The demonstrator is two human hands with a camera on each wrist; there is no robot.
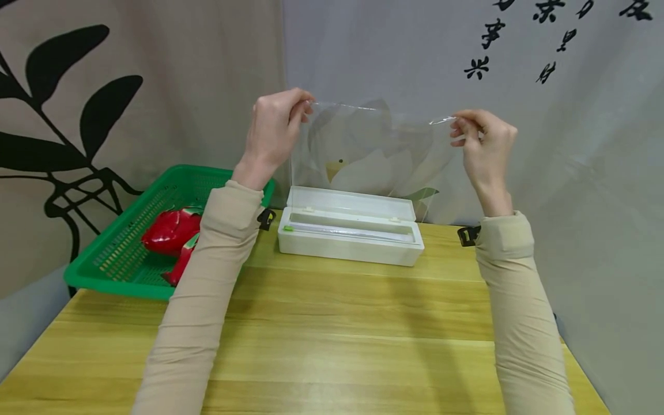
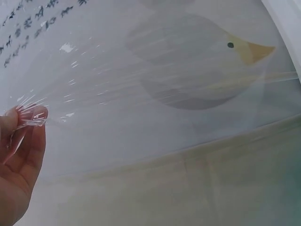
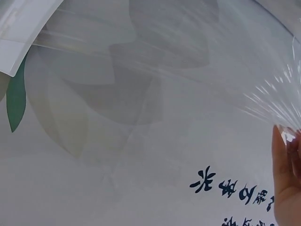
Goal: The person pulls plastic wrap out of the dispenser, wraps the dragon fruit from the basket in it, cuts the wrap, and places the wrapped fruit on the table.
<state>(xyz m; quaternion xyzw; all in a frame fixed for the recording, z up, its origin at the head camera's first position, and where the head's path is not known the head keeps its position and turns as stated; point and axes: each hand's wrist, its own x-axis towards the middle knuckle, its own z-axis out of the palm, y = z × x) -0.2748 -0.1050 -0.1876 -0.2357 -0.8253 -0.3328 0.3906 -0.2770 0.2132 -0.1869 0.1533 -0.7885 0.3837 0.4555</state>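
A clear sheet of plastic wrap (image 1: 363, 144) is stretched upright above a white dispenser box (image 1: 353, 253) with its lid raised. My left hand (image 1: 277, 129) pinches the sheet's upper left corner between thumb and fingers. At the other upper corner, my right hand (image 1: 485, 144) pinches the film the same way. In the left wrist view, the plastic wrap (image 2: 117, 89) gathers in creases at the left fingertips (image 2: 40, 113). Similar creases fan out in the right wrist view from the right hand (image 3: 287, 169). Inside the box lies a pale bar with a green tab (image 1: 288, 229).
On the left of the wooden table (image 1: 332, 340) stands a green basket (image 1: 119, 288) with red dragon fruit (image 1: 171, 230) in it, partly hidden by my left sleeve. A printed curtain (image 1: 596, 144) hangs close behind the box.
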